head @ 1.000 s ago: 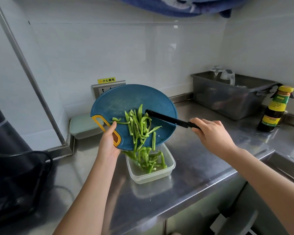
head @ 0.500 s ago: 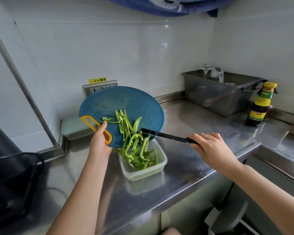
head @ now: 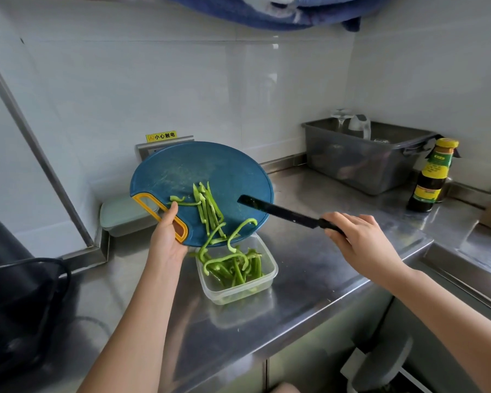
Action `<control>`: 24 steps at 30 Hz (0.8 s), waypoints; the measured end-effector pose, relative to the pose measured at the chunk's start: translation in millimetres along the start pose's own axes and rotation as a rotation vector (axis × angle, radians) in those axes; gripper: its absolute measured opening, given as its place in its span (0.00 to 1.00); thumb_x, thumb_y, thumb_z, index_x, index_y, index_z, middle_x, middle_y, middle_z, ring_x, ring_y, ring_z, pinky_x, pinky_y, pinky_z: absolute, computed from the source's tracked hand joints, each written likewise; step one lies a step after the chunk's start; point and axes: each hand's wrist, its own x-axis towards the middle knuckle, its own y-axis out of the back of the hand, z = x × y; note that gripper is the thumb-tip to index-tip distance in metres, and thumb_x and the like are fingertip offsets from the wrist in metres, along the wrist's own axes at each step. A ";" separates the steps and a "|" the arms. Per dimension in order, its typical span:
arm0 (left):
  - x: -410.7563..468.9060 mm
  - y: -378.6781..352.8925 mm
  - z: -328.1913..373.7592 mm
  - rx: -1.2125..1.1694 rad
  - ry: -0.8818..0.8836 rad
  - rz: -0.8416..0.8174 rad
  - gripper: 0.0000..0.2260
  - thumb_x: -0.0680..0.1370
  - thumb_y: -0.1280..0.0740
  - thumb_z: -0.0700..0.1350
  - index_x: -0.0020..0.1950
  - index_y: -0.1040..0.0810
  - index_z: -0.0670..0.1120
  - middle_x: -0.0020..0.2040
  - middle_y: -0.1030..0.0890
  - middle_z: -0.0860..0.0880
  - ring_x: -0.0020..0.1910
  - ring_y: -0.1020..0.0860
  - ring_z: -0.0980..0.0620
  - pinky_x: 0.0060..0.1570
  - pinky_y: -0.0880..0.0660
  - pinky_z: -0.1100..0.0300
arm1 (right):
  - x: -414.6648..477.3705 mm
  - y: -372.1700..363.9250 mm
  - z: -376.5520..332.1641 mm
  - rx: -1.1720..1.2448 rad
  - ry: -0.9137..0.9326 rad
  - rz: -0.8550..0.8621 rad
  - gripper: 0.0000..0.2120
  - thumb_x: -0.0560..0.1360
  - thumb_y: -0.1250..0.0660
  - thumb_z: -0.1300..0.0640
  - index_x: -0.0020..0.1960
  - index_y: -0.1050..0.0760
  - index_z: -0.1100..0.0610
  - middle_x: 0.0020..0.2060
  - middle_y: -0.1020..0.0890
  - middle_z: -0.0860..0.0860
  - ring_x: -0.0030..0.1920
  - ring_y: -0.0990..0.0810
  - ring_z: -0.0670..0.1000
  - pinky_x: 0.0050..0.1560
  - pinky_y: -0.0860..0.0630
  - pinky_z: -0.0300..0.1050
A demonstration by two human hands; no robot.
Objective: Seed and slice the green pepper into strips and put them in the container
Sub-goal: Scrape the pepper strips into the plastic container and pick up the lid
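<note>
My left hand [head: 167, 236] grips the yellow handle of a round blue cutting board [head: 182, 177], held tilted over a clear plastic container [head: 270, 275] on the steel counter. Several green pepper strips [head: 207, 208] cling to the board, and a few curl off its lower edge. More pepper strips [head: 233, 268] lie in the container. My right hand [head: 357, 239] holds a black knife [head: 278, 211] by its handle, the blade raised across the board's right side, apart from the strips.
A pale green lidded box [head: 119, 214] sits behind the board by the wall. A grey plastic bin [head: 363, 163] and a dark sauce bottle [head: 431, 177] stand at the back right. A black appliance with cord [head: 20, 302] fills the left. A sink edge [head: 465, 259] lies to the right.
Most strips have slid off the board into the container. The knife blade has lifted from the board's lower edge back up to its right side.
</note>
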 end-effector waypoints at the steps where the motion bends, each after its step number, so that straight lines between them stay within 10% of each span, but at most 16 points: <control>1: -1.0 -0.8 -0.1 -0.004 0.004 -0.007 0.13 0.80 0.42 0.48 0.63 0.27 0.47 0.55 0.18 0.45 0.49 0.18 0.45 0.40 0.21 0.49 | 8.3 -0.9 -1.4 0.004 -0.009 0.007 0.10 0.78 0.47 0.47 0.56 0.33 0.49 0.41 0.18 0.49 0.38 0.20 0.55 0.46 0.30 0.49; 10: -0.8 -2.7 7.0 -0.003 0.064 -0.071 0.19 0.79 0.41 0.52 0.66 0.28 0.45 0.60 0.21 0.42 0.57 0.21 0.42 0.45 0.20 0.44 | 118.8 -18.5 -24.8 -0.018 -0.067 -0.065 0.14 0.81 0.46 0.51 0.65 0.31 0.49 0.53 0.22 0.52 0.54 0.25 0.57 0.59 0.38 0.54; 24: -0.1 -5.7 3.8 -0.005 0.061 -0.085 0.20 0.80 0.43 0.52 0.69 0.31 0.43 0.61 0.21 0.41 0.57 0.21 0.41 0.43 0.20 0.45 | 99.5 -34.0 -24.5 0.024 -0.019 -0.114 0.16 0.81 0.44 0.57 0.66 0.31 0.46 0.49 0.25 0.53 0.53 0.28 0.57 0.58 0.40 0.52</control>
